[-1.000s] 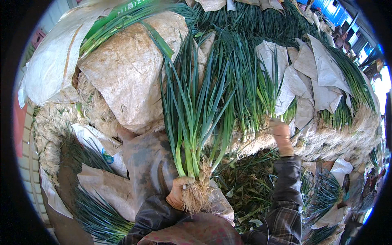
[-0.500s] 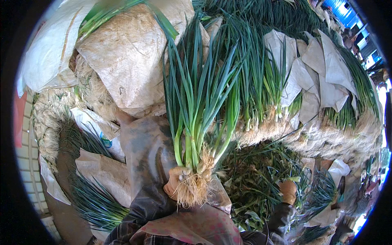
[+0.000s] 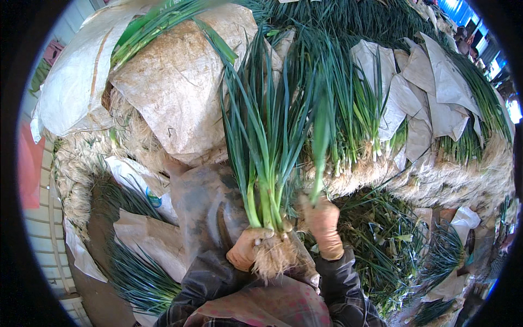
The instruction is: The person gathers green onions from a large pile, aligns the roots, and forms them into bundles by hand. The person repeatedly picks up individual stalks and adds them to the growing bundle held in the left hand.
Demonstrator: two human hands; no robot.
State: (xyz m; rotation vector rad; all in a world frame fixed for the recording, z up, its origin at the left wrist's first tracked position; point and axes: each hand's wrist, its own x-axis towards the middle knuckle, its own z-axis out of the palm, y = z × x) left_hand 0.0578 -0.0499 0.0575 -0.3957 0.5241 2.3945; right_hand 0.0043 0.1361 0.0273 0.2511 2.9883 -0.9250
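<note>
Green, long-leaved onion stalks (image 3: 265, 199) with straggly pale roots (image 3: 275, 259) sit just beyond our pink-spotted brown apron (image 3: 261, 308), our left hand (image 3: 248, 249) wrapping its fingers round their bases, probably keeping them bunched, while our right hand (image 3: 323, 222) pinches one blurred green leaf (image 3: 321, 136).

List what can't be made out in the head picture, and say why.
In the head view:
Right hand: motion blur hides how it grips the green leaf.
Left hand: stalks and roots hide some fingers.
Most things under the stained sheet: covered by it.
Leaf pile: cut off by the upper edge.
Background, upper right: too small.
</note>
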